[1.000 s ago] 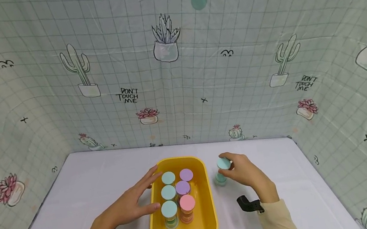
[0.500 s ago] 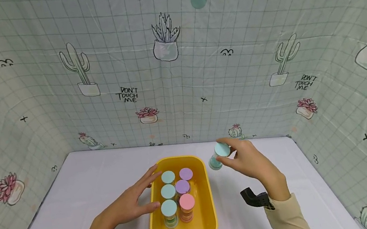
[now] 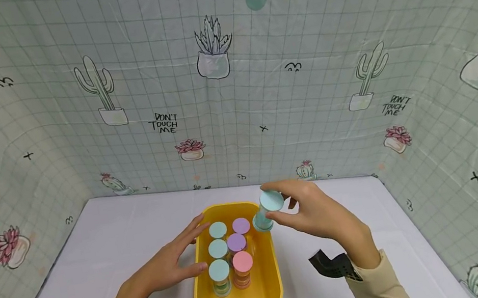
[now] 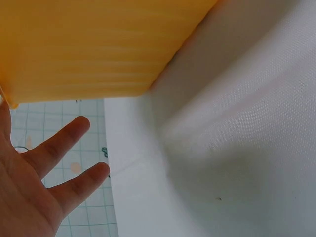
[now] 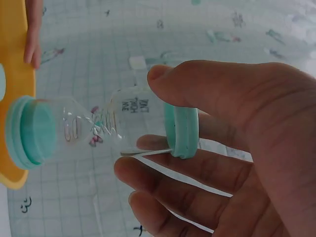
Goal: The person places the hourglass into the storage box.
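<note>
My right hand point(image 3: 317, 209) pinches a teal-capped sand timer point(image 5: 101, 123) near its upper cap. The timer tilts above the right rim of a yellow bin point(image 3: 272, 288), its lower cap over the far right part. Clear glass bulbs and a narrow neck show in the right wrist view. At the bin's left rim lies my left hand point(image 3: 168, 262), fingers and thumb spread. Inside the bin, several sand timers stand upright: three light-blue-capped ones, the nearest point(image 3: 219, 271) in the left column, two purple-capped ones point(image 3: 236, 242) and a pink-capped one point(image 3: 242, 262).
A white tabletop point(image 3: 139, 225) surrounds the bin. Behind and at both sides hangs a gridded cloth point(image 3: 224, 110) printed with cacti. Black wrist mounts point(image 3: 330, 264) sit under both forearms.
My right hand has lifted the teal sand timer off the table right of the bin and carried it left over the bin's rim. The left hand has stayed put.
</note>
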A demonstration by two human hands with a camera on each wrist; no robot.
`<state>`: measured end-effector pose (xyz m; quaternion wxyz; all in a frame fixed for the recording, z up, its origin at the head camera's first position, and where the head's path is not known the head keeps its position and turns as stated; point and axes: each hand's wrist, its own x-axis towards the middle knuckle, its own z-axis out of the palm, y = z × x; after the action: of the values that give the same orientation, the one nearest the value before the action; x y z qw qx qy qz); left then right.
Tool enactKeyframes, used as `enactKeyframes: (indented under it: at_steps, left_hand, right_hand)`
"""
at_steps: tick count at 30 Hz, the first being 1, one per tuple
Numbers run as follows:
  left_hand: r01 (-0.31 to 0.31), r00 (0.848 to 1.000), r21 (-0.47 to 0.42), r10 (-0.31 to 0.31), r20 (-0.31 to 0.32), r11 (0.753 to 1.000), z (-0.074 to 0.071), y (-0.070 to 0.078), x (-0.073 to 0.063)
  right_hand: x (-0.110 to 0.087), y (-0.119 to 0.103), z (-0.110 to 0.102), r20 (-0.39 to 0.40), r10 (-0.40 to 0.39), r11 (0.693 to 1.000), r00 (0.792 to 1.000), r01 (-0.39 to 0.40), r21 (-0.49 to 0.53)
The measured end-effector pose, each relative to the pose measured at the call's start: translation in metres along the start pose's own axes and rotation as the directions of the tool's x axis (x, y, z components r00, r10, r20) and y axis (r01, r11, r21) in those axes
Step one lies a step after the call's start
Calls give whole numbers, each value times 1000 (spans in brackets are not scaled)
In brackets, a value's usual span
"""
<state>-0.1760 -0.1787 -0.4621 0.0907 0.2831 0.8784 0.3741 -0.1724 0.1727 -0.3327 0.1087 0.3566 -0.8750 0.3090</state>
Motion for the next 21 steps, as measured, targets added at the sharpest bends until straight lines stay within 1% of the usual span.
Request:
enactKeyframes:
  at_steps: [2,6,11,14,16,21]
  left_hand:
    - [3,1000,-3,-3,2,1000,0,1,0]
    - [4,1000,-5,-4,4,1000,-1,2,0]
    - [1,1000,2,-1,2,1000,-1,1,-2]
    - [-5,1000,9,5,-4,1000,-2,1,-2]
    - [-12,1000,12,12,-6,1000,-2,1,-2]
    - [-27,1000,11,28,-7,1000,-2,2,-2]
  right_hand:
    - [1,-5,0,25,-18,1000,1000,18,14]
    - [5,-15,1,90,-27,998,996,22,50]
    - [11,-26,3,192,-51,995,980,34,91]
    - [15,-30,5,259,-64,993,964,37,109]
    - [17,-32,7,308,-70,991,949,32,127]
    - [24,-38,13,421,-112,985,900,46,164]
